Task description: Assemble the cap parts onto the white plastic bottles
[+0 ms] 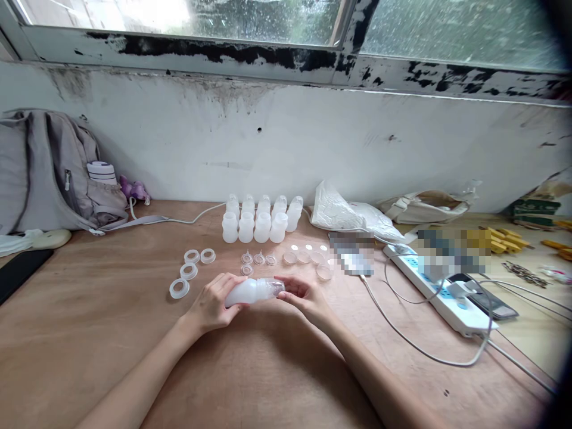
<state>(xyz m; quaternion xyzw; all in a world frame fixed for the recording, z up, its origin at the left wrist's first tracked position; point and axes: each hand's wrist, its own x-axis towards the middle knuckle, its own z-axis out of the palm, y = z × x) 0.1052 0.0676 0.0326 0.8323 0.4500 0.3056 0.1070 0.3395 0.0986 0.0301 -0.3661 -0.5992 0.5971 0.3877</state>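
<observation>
A frosted baby bottle [243, 293] with a clear cap [269, 288] lies sideways between my hands, just above the table. Around its base end my left hand [218, 301] is closed. The fingers and thumb of my right hand [301, 296] pinch the capped end. Beyond them stand several capped bottles [295, 213] in a back row, with several open bottle bodies [245, 227] in front. Screw rings [179, 288] lie to the left, clear nipples [259, 258] in the middle, and clear round discs or lids [324, 271] to the right.
At the right, a white power strip [447, 298] with cables lies beside a blurred phone [353, 253]. White plastic packaging [339, 208] rests against the wall. On the left are a grey backpack [49, 173] and a black phone [22, 274]. Yellow tools [503, 240] lie far right.
</observation>
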